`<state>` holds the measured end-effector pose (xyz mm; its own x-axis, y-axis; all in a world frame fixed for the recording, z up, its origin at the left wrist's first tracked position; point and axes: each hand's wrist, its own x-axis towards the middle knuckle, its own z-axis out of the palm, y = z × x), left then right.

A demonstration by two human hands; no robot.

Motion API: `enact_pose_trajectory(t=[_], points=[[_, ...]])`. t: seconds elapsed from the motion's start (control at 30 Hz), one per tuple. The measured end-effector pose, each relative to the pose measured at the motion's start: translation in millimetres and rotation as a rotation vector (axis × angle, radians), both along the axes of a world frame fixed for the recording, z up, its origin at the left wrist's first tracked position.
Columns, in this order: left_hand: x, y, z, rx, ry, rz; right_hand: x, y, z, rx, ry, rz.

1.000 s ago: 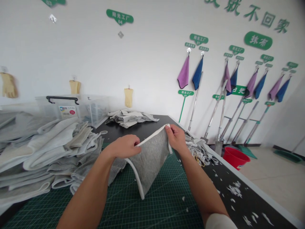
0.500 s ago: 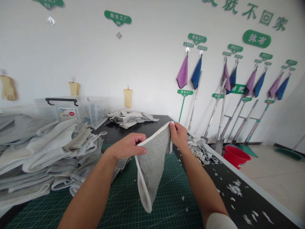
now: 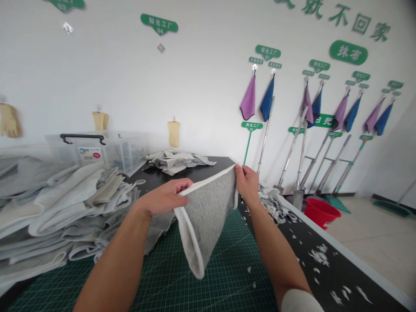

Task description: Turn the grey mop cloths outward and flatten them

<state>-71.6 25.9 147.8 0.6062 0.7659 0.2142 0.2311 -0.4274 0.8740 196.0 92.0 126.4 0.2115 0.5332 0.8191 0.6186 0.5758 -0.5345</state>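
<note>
Grey cloth (image 3: pixel 208 216), white-bound edge, held up over the green cutting mat (image 3: pixel 227 277): left hand (image 3: pixel 162 199) and right hand (image 3: pixel 247 184) each closed in a pinch on the top hem (lower end free); a loosened pinch could drop one corner.

Table (image 3: pixel 211 166): mat (image 3: pixel 227 273), cloth piles (image 3: pixel 58 203), seemingly scraps (image 3: pixel 320 256)

Small textile workshop making cleaning cloths. A green gridded cutting mat (image 3: pixel 169 277) lies on the black counter (image 3: pixel 328 281) under the fingers (image 3: pixel 242 175). Stacks of grey cloths (image 3: pixel 48 203) are piled left of them, with a clear storage bin (image 3: pixel 97 149) behind. White fabric trimmings (image 3: pixel 321 253) are strewn to the right. On the wall beyond are green numbered signs (image 3: pixel 159 24), purple and blue cloths on hooks (image 3: pixel 248 102), leaning mops (image 3: pixel 292 151) and hung gloves (image 3: pixel 173 133). A red bucket (image 3: pixel 320 212) stands on the floor.
</note>
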Motion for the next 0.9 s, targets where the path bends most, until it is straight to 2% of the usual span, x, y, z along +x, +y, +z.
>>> enact_pose_trajectory(t=[0.2,0.57,0.7,0.9], points=[[0,5,-3.0,0.061,0.012,0.161,4,1,1.1,0.001,0.016,-0.081],[2,29,-16.9,0.187,-0.337,0.584,8,6,0.6,-0.013,0.061,-0.13],[0,31,-17.4,0.256,-0.274,0.649,8,5,1.2,-0.007,0.036,-0.142],[1,33,-18.1,0.385,-0.064,0.855,9,11,-2.0,-0.012,-0.02,-0.168]])
